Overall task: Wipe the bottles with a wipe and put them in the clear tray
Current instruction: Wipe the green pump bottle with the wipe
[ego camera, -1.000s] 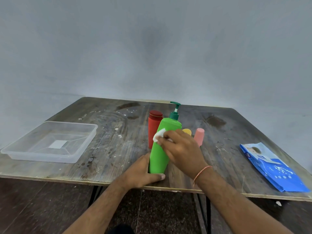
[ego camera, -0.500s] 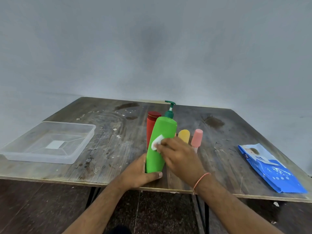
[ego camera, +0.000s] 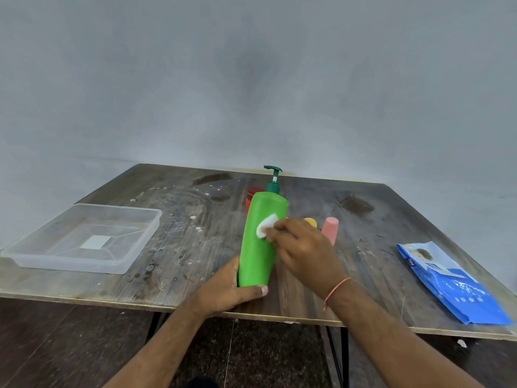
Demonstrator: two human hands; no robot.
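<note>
At frame centre, the left hand [ego camera: 229, 289] grips the base of the tall green plastic pump bottle [ego camera: 261, 239], tilted on the counter [ego camera: 181, 247]; the right hand [ego camera: 303, 250] pinches a small white wipe [ego camera: 265, 226] against its side.

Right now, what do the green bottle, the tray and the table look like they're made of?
Green bottle: probably plastic, smooth and opaque with a soft sheen, and a darker green pump. Tray: clear plastic, since the table shows through its walls. Table: looks like wood or a wood-look board, dull, grained, stained and scuffed.
</note>
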